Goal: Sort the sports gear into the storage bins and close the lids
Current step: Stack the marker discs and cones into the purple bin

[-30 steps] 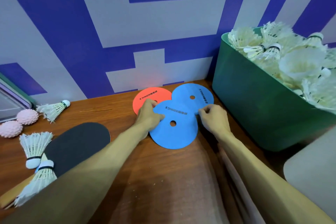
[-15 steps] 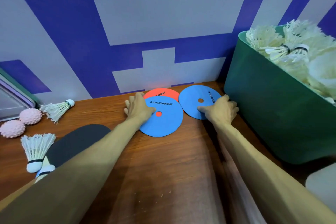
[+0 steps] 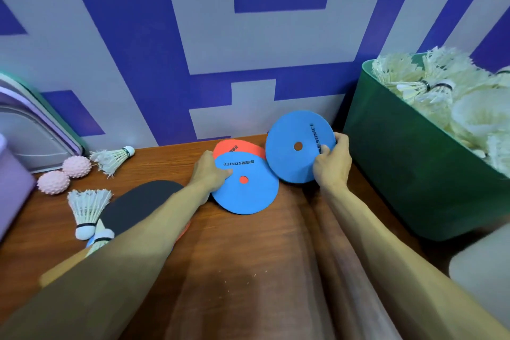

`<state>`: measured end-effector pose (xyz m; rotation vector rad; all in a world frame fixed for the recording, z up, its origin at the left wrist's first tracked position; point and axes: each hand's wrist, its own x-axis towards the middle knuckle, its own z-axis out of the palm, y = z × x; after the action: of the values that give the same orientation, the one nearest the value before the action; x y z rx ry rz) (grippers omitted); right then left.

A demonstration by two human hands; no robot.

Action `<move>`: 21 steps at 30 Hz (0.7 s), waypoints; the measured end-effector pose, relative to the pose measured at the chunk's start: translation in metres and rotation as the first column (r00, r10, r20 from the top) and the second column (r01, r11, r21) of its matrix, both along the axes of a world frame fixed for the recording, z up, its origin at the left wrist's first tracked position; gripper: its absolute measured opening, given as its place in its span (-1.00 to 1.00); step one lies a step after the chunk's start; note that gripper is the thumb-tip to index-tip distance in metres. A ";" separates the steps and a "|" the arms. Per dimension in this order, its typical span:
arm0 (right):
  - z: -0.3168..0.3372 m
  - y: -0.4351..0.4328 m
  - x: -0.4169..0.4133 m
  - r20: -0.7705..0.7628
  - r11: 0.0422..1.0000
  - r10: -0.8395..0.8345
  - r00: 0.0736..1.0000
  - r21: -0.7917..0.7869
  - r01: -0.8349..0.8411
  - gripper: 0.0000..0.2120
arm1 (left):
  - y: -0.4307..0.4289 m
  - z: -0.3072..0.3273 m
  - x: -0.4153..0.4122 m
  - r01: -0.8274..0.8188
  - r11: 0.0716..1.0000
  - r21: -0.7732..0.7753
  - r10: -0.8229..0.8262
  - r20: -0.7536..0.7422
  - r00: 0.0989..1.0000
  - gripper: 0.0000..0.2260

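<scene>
Right hand point(image 3: 332, 165) pinches tilted blue disc point(image 3: 292, 152).

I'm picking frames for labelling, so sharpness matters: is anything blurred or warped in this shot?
Head view: the forearms are smeared near the bottom edge; the blue disc in the right hand is sharp, its print legible; the wide lens bends the green bin outward; light is even, without glare.
</scene>
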<state>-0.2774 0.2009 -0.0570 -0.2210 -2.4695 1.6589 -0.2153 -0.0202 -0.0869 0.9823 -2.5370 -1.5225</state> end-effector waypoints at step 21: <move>-0.021 -0.028 0.053 0.097 0.912 0.382 0.919 -0.200 -0.357 -0.67 | 0.016 0.041 0.076 0.085 0.989 0.123 -0.037 -0.347 0.937 -0.67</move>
<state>-0.2241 0.1730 -0.0781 0.1332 -2.5840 2.0829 -0.1393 -0.0046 -0.0464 0.5841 -2.2630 -1.7277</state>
